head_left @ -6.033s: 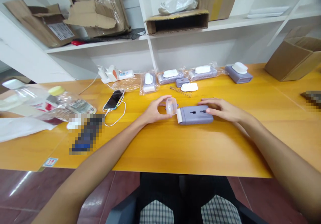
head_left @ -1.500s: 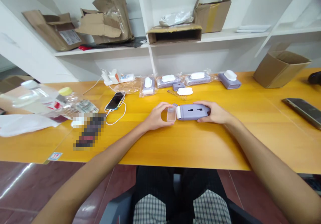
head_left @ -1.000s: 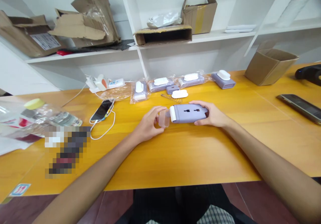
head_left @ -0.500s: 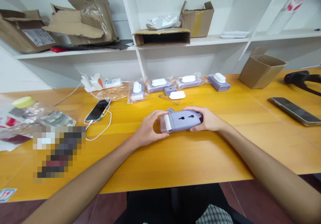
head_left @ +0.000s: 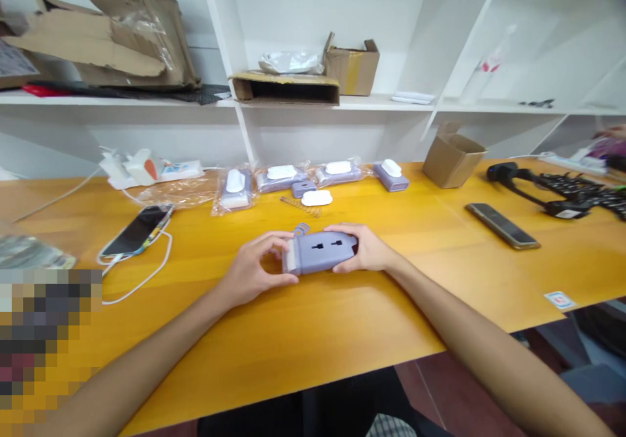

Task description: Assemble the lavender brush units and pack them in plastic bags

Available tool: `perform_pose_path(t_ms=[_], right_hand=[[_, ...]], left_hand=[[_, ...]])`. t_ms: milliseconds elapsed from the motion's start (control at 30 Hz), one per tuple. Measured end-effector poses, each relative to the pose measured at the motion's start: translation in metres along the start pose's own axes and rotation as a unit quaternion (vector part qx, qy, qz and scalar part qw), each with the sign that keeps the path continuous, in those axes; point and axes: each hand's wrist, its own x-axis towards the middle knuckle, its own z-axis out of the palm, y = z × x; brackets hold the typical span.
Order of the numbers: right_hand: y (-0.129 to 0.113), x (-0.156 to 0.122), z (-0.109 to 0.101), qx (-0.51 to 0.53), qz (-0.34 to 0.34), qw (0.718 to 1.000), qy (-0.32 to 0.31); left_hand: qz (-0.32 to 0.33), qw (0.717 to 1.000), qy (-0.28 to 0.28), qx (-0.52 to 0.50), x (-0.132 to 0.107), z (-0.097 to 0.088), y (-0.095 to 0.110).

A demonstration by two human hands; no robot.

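A purple plastic case (head_left: 325,259) with two dark keyhole-shaped slots lies sideways between my hands, low over the table. My left hand (head_left: 247,271) is closed around its left end, a clear cover with a white part inside, thumb and fingertips at the edges. My right hand (head_left: 369,249) grips the right end, fingers on the far side and thumb on the near side. Just beyond the case is a small purple looped piece (head_left: 302,229). Farther back lie a thin coil spring (head_left: 308,210), a white oval cap (head_left: 319,197) and a small purple block (head_left: 303,189).
Several similar purple units, some bagged, line the back, including an unbagged one (head_left: 392,180). A charging phone (head_left: 139,231) and power strip (head_left: 180,171) are left. Another phone (head_left: 501,225), an open carton (head_left: 452,161) and a black headset (head_left: 518,192) are right. Cartons fill shelves above.
The view has turned right, so everything sits farther left and more of the right side shows. Both hands keep their hold on the purple case; its pose looks about the same.
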Motion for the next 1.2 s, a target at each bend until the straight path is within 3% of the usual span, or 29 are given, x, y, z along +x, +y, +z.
perform_pose_path(t_ms=[167,367,600,700,867,1033,1100,1200], right_hand=[[-0.001,0.003,0.001,0.015,0.012,1.0,0.013],[-0.003,0.005,0.0,0.01,-0.001,1.0,0.004],[0.002,0.005,-0.005,0.011,0.008,1.0,0.019],[0.006,0.004,-0.005,0.011,0.004,1.0,0.019],[0.001,0.001,0.0,-0.029,0.0,1.0,0.011],[-0.005,-0.001,0.002,-0.044,-0.031,0.999,0.008],[-0.003,0.001,0.001,-0.069,-0.041,0.997,0.002],[-0.001,0.005,-0.001,-0.118,-0.055,0.991,-0.001]], left_hand=[[-0.019,0.997,0.002,-0.077,0.004,-0.002,-0.001],[-0.038,0.996,-0.052,-0.057,0.003,-0.003,-0.001],[-0.127,0.974,-0.046,-0.179,0.007,-0.003,-0.007],[-0.148,0.976,-0.028,-0.159,0.007,-0.001,-0.01],[-0.161,0.974,-0.051,-0.148,0.005,-0.003,-0.007],[-0.136,0.979,-0.064,-0.137,0.003,-0.004,-0.006],[-0.11,0.987,-0.071,-0.094,0.003,-0.005,-0.006],[-0.073,0.993,-0.077,0.056,0.006,-0.01,-0.004]])
